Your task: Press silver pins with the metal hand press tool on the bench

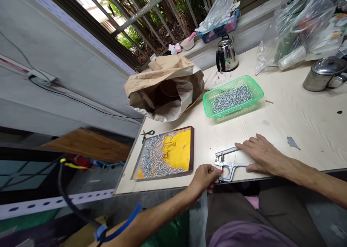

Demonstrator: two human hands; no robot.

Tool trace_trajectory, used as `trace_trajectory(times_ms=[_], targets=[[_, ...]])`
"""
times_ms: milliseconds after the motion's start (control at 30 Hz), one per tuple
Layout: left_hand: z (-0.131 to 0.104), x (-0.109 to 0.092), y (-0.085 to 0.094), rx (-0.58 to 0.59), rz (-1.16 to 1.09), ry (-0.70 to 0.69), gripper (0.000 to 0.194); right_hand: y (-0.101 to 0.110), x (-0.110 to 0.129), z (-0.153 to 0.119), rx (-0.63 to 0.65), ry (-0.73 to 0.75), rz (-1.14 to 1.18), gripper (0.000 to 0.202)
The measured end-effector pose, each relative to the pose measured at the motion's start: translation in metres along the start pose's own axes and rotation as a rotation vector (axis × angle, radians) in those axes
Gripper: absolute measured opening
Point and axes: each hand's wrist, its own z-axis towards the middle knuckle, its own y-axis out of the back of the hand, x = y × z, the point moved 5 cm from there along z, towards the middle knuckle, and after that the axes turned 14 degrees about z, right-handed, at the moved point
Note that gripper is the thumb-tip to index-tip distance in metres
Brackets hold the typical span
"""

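Note:
A silver hand press plier [230, 164] with a coil spring lies at the table's front edge, its handles spread apart. My right hand [267, 156] grips it, the fingers on the upper handle and the thumb by the lower one. At the jaw end my left hand [205, 177] is pinched closed; whatever sits between the fingertips is too small to name. A speck of red shows beside those fingertips. Left of my hands is a shallow tray [192, 149] with a yellow printed bottom, partly covered by many small silver metal pins. More such pins fill a green plastic basket [253, 81] farther back.
A large brown paper sack [165, 64] gapes at the back left, near small scissors [148, 133]. Behind the basket stands a steel kettle [227, 55]. A lidded metal mug [322, 75] and clear plastic bags [295, 30] occupy the right. A barred window [151, 19] is beyond.

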Motion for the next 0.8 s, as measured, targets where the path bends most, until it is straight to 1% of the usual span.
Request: trace_trajectory(times_ms=[67,100,133,167,200,267,367,467,533,567,667,733,767,800], targets=[[-0.005,-0.015,0.009,-0.277,0.208,-0.242,0.029,0.000,0.002,-0.001,-0.020,0.017,-0.008,0.075],[-0.007,-0.026,0.010,-0.382,0.302,-0.375,0.028,0.000,0.002,-0.002,-0.024,0.017,-0.011,0.077],[-0.008,-0.037,0.008,-0.443,0.382,-0.497,0.035,0.000,0.003,-0.002,-0.025,0.015,-0.012,0.079],[-0.006,-0.047,0.004,-0.462,0.451,-0.604,0.045,0.000,0.004,-0.003,-0.026,0.011,-0.012,0.081],[-0.003,-0.057,-0.001,-0.456,0.511,-0.690,0.057,-0.001,0.004,-0.003,-0.028,0.007,-0.010,0.083],[0.006,-0.073,-0.009,-0.414,0.607,-0.802,0.073,-0.002,0.005,-0.005,-0.028,-0.007,0.000,0.087],[0.018,-0.087,-0.015,-0.335,0.719,-0.858,0.074,-0.003,0.004,-0.008,-0.002,-0.042,0.003,0.091],[0.022,-0.091,-0.013,-0.318,0.795,-0.850,0.074,0.002,0.000,-0.012,0.025,-0.124,-0.064,0.083],[0.023,-0.092,-0.012,-0.322,0.808,-0.858,0.071,0.007,-0.001,-0.013,0.030,-0.160,-0.107,0.070],[0.022,-0.092,-0.012,-0.324,0.801,-0.867,0.066,0.009,0.000,-0.013,0.028,-0.156,-0.118,0.063],[0.022,-0.090,-0.014,-0.335,0.740,-0.895,0.045,0.011,0.005,-0.011,0.024,-0.065,-0.119,0.034],[0.022,-0.086,-0.016,-0.347,0.693,-0.888,0.030,0.006,0.007,-0.010,0.003,-0.012,-0.121,0.010],[0.023,-0.085,-0.017,-0.353,0.672,-0.880,0.025,0.002,0.006,-0.010,-0.019,0.004,-0.124,0.003],[0.023,-0.084,-0.017,-0.359,0.654,-0.873,0.021,-0.002,0.005,-0.010,-0.048,0.015,-0.127,0.008]])
